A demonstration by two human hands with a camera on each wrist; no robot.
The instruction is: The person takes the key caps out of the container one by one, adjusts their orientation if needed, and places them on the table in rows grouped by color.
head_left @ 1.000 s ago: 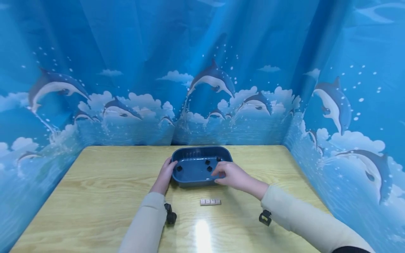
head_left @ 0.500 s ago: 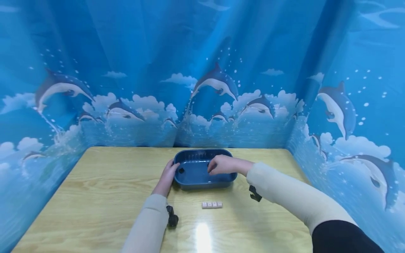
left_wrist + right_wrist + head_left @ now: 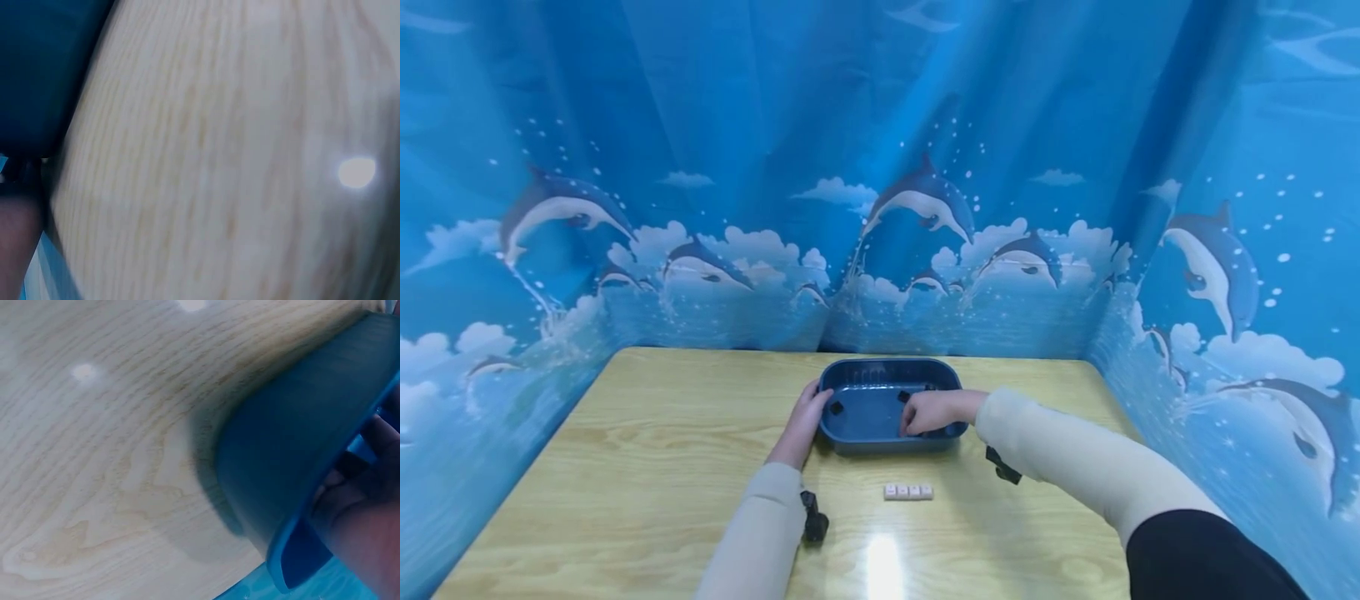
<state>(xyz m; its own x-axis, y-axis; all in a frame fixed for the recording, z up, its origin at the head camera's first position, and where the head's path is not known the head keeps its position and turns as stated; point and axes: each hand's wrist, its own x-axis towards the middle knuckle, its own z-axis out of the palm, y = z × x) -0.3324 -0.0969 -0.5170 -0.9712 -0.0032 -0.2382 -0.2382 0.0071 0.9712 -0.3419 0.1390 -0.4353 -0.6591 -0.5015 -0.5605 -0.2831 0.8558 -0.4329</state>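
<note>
A dark blue rectangular tray (image 3: 868, 444) stands near the back of the table. My left hand (image 3: 801, 425) holds its left end, thumb over the rim and fingers along the outside. Inside the tray lie small black cube-like pieces (image 3: 837, 407), one of them by the left hand and others towards the back right. Over the tray's right half, my right hand (image 3: 928, 412) reaches in with bent fingers pointing down at the floor. In the right wrist view the tray wall partly hides the fingers (image 3: 378, 434); I cannot tell what they hold.
In front of the tray, several white keycap-like blocks (image 3: 908, 492) form a straight row on the wooden table (image 3: 662, 467). A dolphin-print curtain (image 3: 760, 167) closes off the back and sides. Small black cameras (image 3: 814, 518) are strapped at both wrists.
My right hand has gone from above the tray's front right rim down into the tray, its forearm swinging further back. The left hand keeps its hold; the whole view has shifted slightly.
</note>
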